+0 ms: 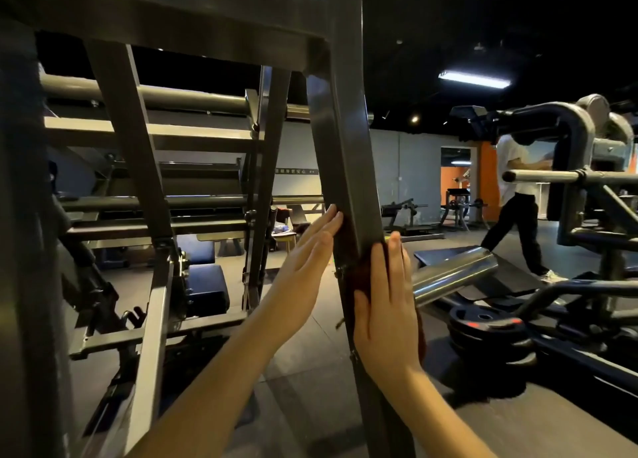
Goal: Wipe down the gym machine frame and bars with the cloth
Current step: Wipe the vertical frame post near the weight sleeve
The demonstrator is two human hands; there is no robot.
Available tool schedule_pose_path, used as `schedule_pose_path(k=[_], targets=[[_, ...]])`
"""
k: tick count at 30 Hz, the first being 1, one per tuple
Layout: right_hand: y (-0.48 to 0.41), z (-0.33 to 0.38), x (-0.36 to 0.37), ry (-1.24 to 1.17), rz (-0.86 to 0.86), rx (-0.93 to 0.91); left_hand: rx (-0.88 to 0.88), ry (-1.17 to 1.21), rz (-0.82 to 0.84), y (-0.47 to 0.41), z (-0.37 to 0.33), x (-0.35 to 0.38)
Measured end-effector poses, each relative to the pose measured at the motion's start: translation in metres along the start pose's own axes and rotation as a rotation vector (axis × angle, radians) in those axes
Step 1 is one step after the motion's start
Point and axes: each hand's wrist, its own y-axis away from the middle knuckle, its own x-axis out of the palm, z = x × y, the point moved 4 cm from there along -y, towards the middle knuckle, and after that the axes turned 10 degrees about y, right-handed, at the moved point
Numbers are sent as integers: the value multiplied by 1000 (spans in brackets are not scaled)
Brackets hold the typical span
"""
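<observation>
A dark grey upright post [345, 154] of the gym machine frame runs down the middle of the view. A dark reddish-brown cloth [362, 274] is wrapped around this post at hand height. My left hand [303, 267] presses flat against the left side of the post with straight fingers on the cloth's edge. My right hand [386, 302] presses the cloth against the right side, fingers straight and pointing up. Much of the cloth is hidden between my palms and the post.
Slanted frame bars [127, 140] and horizontal rollers [172, 98] fill the left. A chrome bar [452, 274] and stacked weight plates [490, 330] lie at the right. A person [518, 202] stands by another machine [569, 154] at the far right.
</observation>
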Motion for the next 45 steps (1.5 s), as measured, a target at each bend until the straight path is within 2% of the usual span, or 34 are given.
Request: schedule_pose_path(k=[3,5,9,12,16,18,21,24,30,37,43,45], targets=[[33,-13,-3,-31,85,-28,-55,2,13,19,24,5],[10,-8,-7,-103,112,-17,-88,49,17,22,26,7],[-46,8,-6,-169,67,29,-4,116,-27,19,32,10],[-11,1,0,-67,31,24,1,122,6,21,37,13],[85,-18,-2,172,88,-4,9,86,8,23,41,14],[89,-22,-4,101,112,-14,18,72,18,23,40,14],[34,-11,-4,-61,116,0,28,61,40,23,42,15],[-7,-1,-1,-74,77,28,9,88,39,22,42,13],[77,-27,-2,-77,111,-21,-2,57,22,21,39,14],[-17,-8,-4,-271,4,8,60,27,58,21,41,15],[76,-25,-2,-127,28,-78,-10,-2,34,23,43,18],[76,-26,-4,-121,34,-101,4,-3,17,24,42,19]])
